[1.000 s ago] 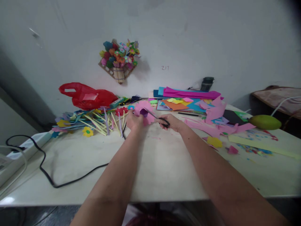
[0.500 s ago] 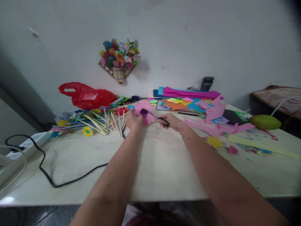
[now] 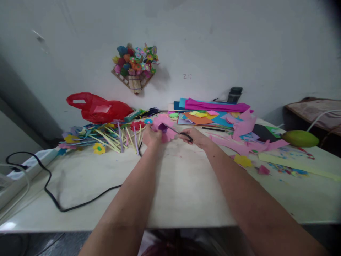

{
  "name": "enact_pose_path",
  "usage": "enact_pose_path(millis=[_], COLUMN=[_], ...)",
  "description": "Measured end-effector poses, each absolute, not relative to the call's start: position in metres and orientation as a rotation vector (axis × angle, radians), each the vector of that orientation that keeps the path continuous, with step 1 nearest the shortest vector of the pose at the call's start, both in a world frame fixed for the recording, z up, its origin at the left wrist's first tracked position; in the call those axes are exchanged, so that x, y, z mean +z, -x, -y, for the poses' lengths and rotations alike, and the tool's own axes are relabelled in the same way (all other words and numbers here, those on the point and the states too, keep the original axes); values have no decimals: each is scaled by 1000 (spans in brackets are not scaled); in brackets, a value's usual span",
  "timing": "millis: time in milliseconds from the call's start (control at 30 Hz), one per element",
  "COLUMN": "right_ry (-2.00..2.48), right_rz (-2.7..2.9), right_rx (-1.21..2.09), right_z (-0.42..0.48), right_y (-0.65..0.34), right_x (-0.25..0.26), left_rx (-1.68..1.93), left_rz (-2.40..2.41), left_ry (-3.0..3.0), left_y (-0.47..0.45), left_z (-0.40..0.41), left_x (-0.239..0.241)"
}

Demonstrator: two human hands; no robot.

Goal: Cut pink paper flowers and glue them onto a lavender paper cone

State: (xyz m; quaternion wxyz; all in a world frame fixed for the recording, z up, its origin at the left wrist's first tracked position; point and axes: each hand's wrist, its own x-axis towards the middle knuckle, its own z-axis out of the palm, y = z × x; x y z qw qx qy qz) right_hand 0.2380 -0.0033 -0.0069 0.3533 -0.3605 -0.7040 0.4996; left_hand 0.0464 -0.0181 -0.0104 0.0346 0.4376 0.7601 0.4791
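Note:
My right hand is closed around the black handles of a pair of scissors. Their blades point left and reach a small purple piece of paper or foam. Pinched between the fingers of my left hand is that purple piece, partly hidden by the thumb. Right behind it lies a large pink scalloped flower cutout. A red flower cutout and a small blue flower are just beyond my left hand.
Left of my hands lie pale yellow strips and stemmed flowers, before a red plastic bag. Coloured sheets, pink scraps and a green mango-like fruit are on the right. A black cable crosses the table's left side.
Hardly anything differs. The scissors' handles have shifted very slightly in my right hand, while my left hand keeps its place with the purple piece.

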Motion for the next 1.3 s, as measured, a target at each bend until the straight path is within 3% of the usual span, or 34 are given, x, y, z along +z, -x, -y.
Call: enact_pose_path(millis=[1300], right_ry=[1006], right_rz=[1762], right_rx=[1265], right_z=[4], right_y=[-234], right_x=[-8], left_rx=[1488], left_rz=[-2336], left_ry=[-1332], left_y=[-45], left_z=[16], left_x=[-13])
